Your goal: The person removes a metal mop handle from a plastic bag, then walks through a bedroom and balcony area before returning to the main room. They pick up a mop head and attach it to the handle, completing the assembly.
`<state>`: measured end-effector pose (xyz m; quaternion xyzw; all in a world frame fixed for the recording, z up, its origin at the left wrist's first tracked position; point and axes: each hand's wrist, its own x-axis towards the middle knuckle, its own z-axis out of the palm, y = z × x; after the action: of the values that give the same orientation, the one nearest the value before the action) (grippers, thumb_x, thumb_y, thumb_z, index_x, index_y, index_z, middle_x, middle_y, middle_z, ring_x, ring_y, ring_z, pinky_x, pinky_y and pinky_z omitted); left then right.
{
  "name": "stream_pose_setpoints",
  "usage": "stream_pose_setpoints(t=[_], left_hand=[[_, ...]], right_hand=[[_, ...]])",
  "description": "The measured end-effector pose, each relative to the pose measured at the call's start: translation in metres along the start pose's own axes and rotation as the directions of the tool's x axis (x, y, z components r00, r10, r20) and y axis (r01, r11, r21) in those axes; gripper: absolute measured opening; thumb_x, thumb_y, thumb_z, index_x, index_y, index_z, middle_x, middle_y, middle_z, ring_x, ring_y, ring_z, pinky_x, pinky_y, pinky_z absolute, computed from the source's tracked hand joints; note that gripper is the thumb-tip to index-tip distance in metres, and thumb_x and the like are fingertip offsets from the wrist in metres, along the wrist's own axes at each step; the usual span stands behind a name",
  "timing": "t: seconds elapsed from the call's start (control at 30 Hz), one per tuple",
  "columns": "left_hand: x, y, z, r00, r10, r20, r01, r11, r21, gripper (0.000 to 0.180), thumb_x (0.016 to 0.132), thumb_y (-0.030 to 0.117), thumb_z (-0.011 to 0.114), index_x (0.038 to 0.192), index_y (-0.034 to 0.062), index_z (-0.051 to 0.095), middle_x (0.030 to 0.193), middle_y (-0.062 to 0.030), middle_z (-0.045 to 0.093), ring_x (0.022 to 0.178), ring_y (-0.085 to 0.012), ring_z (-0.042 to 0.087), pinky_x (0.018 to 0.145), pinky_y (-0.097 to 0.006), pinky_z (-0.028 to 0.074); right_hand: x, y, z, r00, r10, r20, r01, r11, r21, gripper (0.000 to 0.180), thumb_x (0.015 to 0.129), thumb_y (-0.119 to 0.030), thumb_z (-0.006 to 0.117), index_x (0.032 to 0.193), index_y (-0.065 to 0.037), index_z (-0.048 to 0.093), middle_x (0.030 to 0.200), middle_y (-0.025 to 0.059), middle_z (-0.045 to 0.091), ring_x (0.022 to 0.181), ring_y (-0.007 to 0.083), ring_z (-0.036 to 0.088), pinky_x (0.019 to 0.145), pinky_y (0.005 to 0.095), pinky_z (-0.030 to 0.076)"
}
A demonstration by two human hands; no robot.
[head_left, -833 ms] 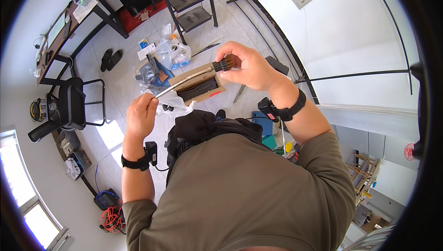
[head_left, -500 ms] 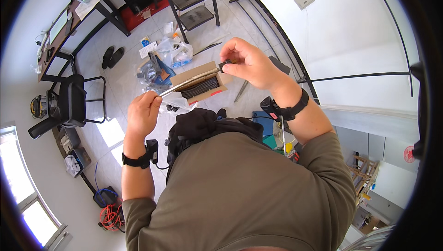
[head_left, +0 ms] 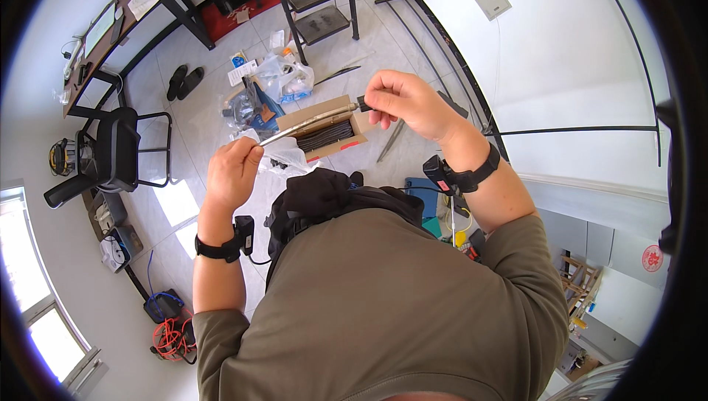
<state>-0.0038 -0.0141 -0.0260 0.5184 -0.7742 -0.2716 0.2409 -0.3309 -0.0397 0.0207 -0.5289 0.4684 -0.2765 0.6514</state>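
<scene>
Long, thin, slightly bowed silvery-tan rod [head_left: 302, 126], likely metal: held in the air between both hands, crossing the view above the box, apart from the floor. Left hand [head_left: 234, 172] closed round the near end, thumb along the top. Right hand [head_left: 408, 106] half curled, thumb and forefinger pinching a short black piece [head_left: 362, 104] at the far end; other fingers folded loosely.

Progress, as judged: rod and black piece appear to meet end to end. Whether joined or merely touching, cannot tell. Work looks mid-way, both hands occupied, neither part set down.

Below: open brown cardboard box [head_left: 359, 139] with long black strips [head_left: 327, 138] lying side by side inside, many left. Crumpled white plastic bag [head_left: 291, 152] just beside it, nearer the left hand.

Surface: pale grey tiled floor [head_left: 210, 117]. Beyond the box, a clear plastic bag [head_left: 284, 77], then a black step ladder [head_left: 322, 25]. Left side: black sandals [head_left: 192, 82], black armchair [head_left: 118, 143], dark brown desk [head_left: 131, 21]. Lower left, coiled orange cable [head_left: 171, 338]. Right: plain white wall [head_left: 568, 69].
</scene>
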Motion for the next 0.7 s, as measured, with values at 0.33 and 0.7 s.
stream_pose_setpoints(t=[0.33, 0.7], left_hand=[[-0.0003, -0.001, 0.0008, 1.0, 0.012, -0.012, -0.012, 1.0, 0.015, 0.018, 0.088, 0.018, 0.055, 0.079, 0.0031, 0.055, 0.066, -0.0144, 0.054, 0.063, -0.0353, 0.052, 0.057, -0.041, 0.041], [0.0015, -0.0028, 0.0041, 1.0, -0.028, 0.001, 0.028, 0.999, -0.018, 0.017, 0.088, 0.018, 0.055, 0.08, 0.0034, 0.054, 0.069, -0.0153, 0.055, 0.066, -0.0363, 0.053, 0.058, -0.042, 0.041]], right_hand=[[0.0011, 0.0041, 0.0067, 0.991, -0.124, -0.046, 0.126, 0.991, 0.039, 0.026, 0.084, -0.018, 0.064, 0.102, -0.003, 0.051, 0.093, 0.0053, 0.059, 0.074, 0.0093, 0.053, 0.067, 0.024, 0.044], [0.0033, 0.0053, 0.0072, 0.985, -0.169, -0.04, 0.163, 0.979, -0.122, 0.019, 0.08, -0.005, 0.062, 0.096, -0.007, 0.052, 0.087, -0.0019, 0.051, 0.078, 0.006, 0.048, 0.071, 0.0214, 0.04]])
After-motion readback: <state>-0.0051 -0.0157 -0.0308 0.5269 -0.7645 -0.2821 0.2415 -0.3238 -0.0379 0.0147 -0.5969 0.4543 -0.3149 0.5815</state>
